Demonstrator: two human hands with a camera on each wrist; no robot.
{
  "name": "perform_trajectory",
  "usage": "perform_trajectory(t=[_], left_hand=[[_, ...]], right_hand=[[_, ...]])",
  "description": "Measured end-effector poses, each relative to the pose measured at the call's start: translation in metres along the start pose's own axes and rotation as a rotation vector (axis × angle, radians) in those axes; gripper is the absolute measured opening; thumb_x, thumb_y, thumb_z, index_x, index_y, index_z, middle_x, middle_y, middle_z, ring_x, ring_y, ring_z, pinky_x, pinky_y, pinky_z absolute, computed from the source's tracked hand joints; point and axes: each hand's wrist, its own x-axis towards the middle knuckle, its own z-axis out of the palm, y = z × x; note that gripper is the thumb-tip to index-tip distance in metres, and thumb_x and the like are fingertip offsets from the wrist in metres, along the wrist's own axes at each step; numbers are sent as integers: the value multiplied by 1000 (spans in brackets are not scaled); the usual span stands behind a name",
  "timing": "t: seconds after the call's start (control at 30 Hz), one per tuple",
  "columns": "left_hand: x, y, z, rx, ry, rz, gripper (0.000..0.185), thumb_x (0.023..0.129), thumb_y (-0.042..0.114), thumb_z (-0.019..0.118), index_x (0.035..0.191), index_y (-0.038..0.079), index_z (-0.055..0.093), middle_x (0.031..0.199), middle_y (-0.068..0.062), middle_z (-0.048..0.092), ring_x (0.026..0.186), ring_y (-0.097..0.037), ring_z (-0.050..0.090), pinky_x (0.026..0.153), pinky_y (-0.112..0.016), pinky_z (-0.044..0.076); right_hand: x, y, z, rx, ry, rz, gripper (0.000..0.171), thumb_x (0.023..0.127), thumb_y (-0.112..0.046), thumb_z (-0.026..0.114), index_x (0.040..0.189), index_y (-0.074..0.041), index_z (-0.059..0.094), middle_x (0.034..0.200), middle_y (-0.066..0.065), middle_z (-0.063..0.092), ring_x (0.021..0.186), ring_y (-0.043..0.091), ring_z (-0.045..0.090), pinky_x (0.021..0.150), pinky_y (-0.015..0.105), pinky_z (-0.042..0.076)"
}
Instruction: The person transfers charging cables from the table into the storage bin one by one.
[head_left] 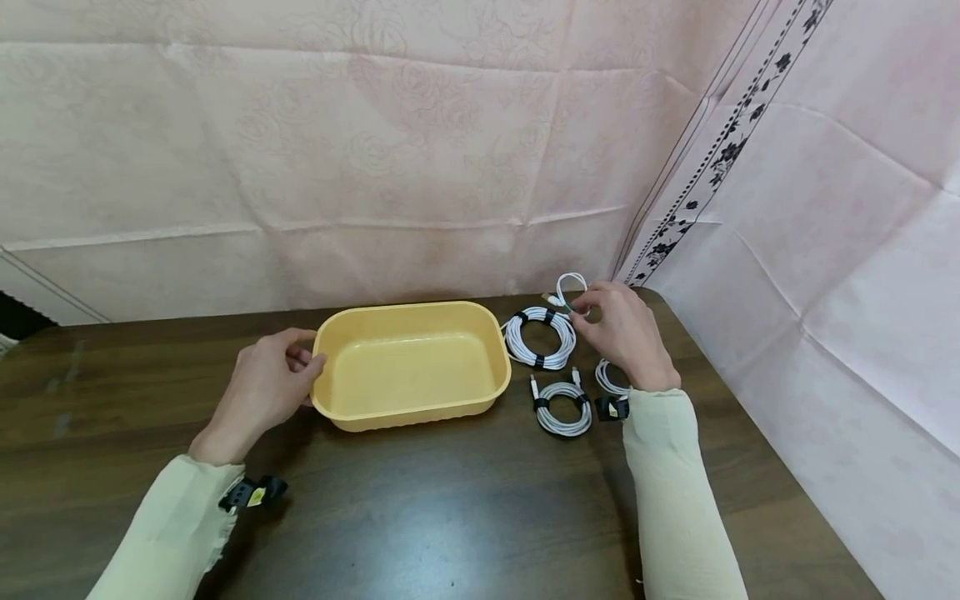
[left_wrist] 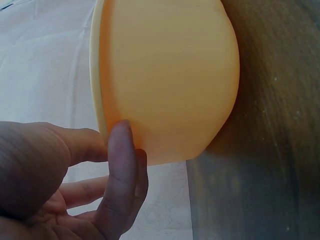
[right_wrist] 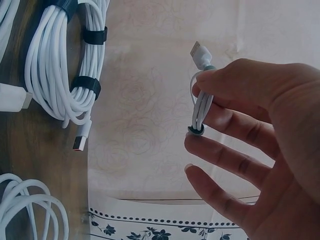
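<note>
A yellow plastic basin [head_left: 411,408] stands on the table, and my left hand [head_left: 272,379] grips its left rim. In the left wrist view the thumb and fingers [left_wrist: 121,155] pinch the basin wall [left_wrist: 170,75]. My right hand [head_left: 618,325] holds a small coiled white USB cable [head_left: 572,283] at the back right. The right wrist view shows that cable [right_wrist: 202,107] between thumb and index finger, its USB plug pointing up, dark ties round the coil. Below it the other fingers of the right hand [right_wrist: 250,135] are spread.
Right of the basin lie a large white cable coil [head_left: 512,337] with black straps and a smaller coil [head_left: 562,427] with its plugs upward. Another white cable [head_left: 609,382] lies partly behind the right wrist. Patterned cloth [head_left: 360,167] hangs along the table's back and right edges.
</note>
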Motion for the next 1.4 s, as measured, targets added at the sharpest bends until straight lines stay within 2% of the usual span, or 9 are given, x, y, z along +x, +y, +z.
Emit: perform_trajectory(t=[0.17,0.53,0.87,1.1,1.4], left_hand=[[-1,-2,-3,6,-6,-10,46,102,16,59,141,-7,51,106,-24,64,68,-16,68,57,-27,62],[1,-3,-2,-9,-24,-20,48,103,16,58,143,-8,50,108,-25,65,68,-14,69,58,-28,62],[2,-2,-2,-8,-36,-34,48,103,15,58,144,-8,48,109,-26,66,66,-13,69,60,-33,64],[2,-2,-2,-6,-39,-39,48,103,16,58,144,-8,48,109,-26,66,66,-13,69,60,-32,63],[3,-2,-1,-3,-37,-34,48,103,15,59,143,-8,48,109,-26,65,67,-13,68,60,-32,64]], right_hand=[[2,-3,0,4,-5,8,18,93,-18,72,104,-6,78,121,11,69,115,33,61,92,55,53],[2,-7,0,-12,-14,-8,19,94,-19,70,105,-7,78,119,10,69,114,31,61,91,55,53],[2,-12,0,-3,-15,-29,20,93,-20,71,106,-7,78,111,8,70,111,31,62,90,53,53],[1,-15,0,-2,-25,-33,19,93,-19,71,106,-7,78,117,9,70,114,31,62,93,54,53],[1,-20,3,-11,-15,-72,18,94,-19,70,105,-7,79,109,7,70,99,27,64,83,48,56]])
